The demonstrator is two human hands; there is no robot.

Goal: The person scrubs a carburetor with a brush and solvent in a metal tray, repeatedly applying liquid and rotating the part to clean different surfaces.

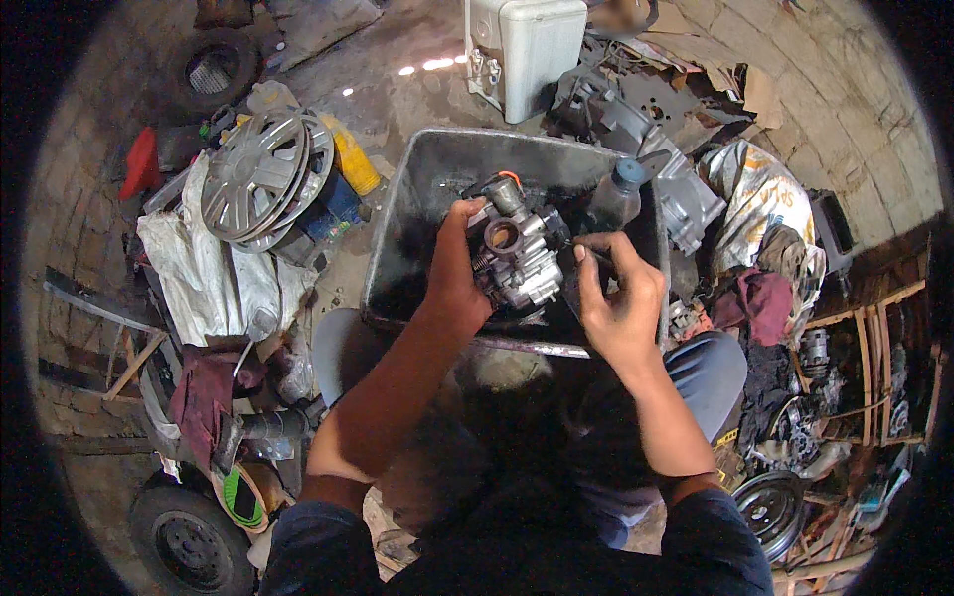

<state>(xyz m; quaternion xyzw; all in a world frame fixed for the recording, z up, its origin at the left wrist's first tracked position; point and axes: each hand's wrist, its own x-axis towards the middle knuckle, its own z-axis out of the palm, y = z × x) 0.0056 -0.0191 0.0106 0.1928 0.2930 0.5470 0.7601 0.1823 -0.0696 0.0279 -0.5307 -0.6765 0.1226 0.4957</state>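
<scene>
Nearest the lens, the person's dark blue sleeves and bare forearms rise from the lower edge toward a grey metal carburettor (512, 248), a blocky cast part with a round bore on top and a spring on its side. It is held up over a dark, grimy rectangular metal tub (417, 199), above the tub's near half. The left hand (455, 268) is closed on the carburettor's left side, thumb up by the top of the part. The right hand (616, 298) is curled at its right side, fingertips pinched on a thin dark tool (586, 250) whose tip meets the carburettor; what kind of tool it is cannot be told. Just behind the right hand, a dark plastic bottle with a blue cap (616, 194) stands at the tub's far right corner. Beyond the tub stands a white boxy plastic container (527, 50). Well to the left, silver spoked wheel covers (263, 174) lean on white sacking beside a yellow bottle (353, 159). A small black wheel (189, 536) lies at lower left
</scene>
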